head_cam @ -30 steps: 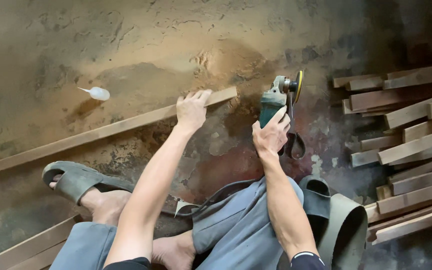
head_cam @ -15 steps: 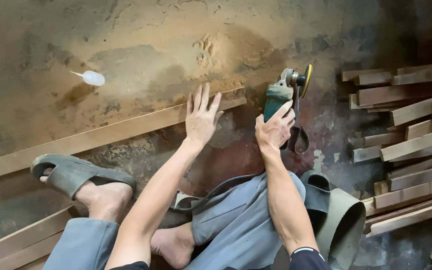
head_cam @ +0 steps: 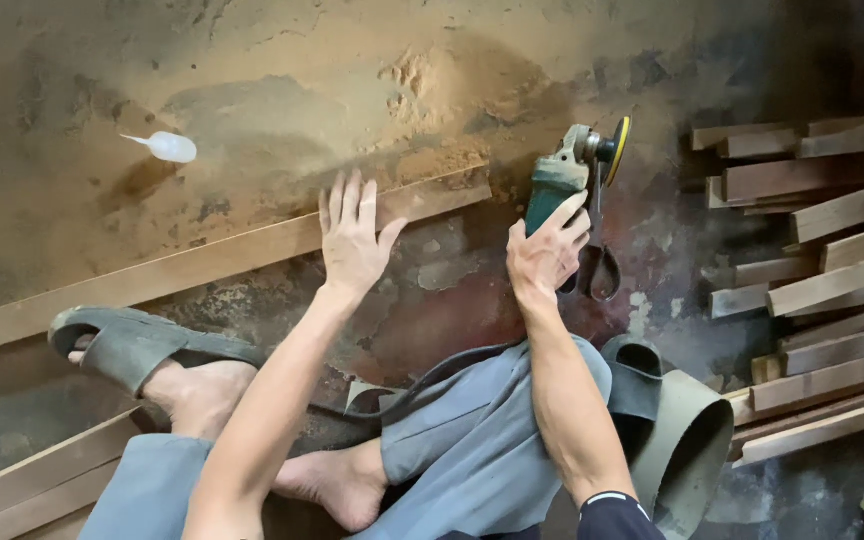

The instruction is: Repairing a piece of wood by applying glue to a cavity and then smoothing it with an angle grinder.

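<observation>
Compared with a moment ago, my left hand has slid a little way back along the long wooden strip and now lies flat on it, fingers spread and palm down, so that grip is open and pressing rather than closed around anything; a second ago the same hand sat nearer the strip's right end with the fingers curled over it; I read the change as a shift from fetching the strip to pinning it against the floor. My right hand has stayed wrapped round the green body of the angle grinder, grip closed on it, and the tool has risen slightly, its yellow-edged disc held on edge just past the strip's right end and not touching the wood as far as I can see; whether the disc is spinning I cannot tell. The strip lies slantwise across the dusty floor, from the left edge up toward the middle, with a heap of sawdust just beyond its right end. The grinder's black cable trails over my grey trouser leg; a stack of short timber pieces lies by the right edge of the floor, and a small white squeeze bottle lies well apart toward the far left.
</observation>
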